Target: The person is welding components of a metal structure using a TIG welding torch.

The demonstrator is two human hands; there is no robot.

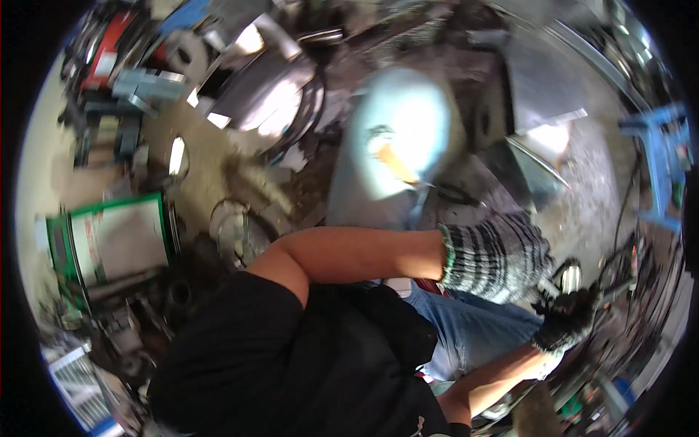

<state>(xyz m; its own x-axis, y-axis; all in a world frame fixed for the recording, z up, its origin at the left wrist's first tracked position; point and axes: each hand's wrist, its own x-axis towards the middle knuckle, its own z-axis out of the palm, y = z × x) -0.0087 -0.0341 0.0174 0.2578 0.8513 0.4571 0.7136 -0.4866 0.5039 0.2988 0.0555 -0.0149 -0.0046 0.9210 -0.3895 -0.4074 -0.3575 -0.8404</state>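
My left forearm reaches across to the right, and my left hand (499, 258) wears a grey and black striped knit glove. Its blurred fingers curl down beside my right hand (568, 320), which is in a dark, soiled glove. Both hands look closed close together at a small silvery metal part (571, 277); what each one grips is too blurred to make out. Beyond my left hand, an orange-handled tool (395, 164) lies on a brightly lit, smooth grey surface (364, 200). A dark slender tool (459, 195) lies beside it.
Bent sheet-metal pieces (542, 80) stand at the far right, near a blue stool (659, 160). A dark cable (628, 200) runs along the right. At the left are a green-framed box (120, 237) and cluttered metal parts. A shiny round drum (269, 102) sits farther off.
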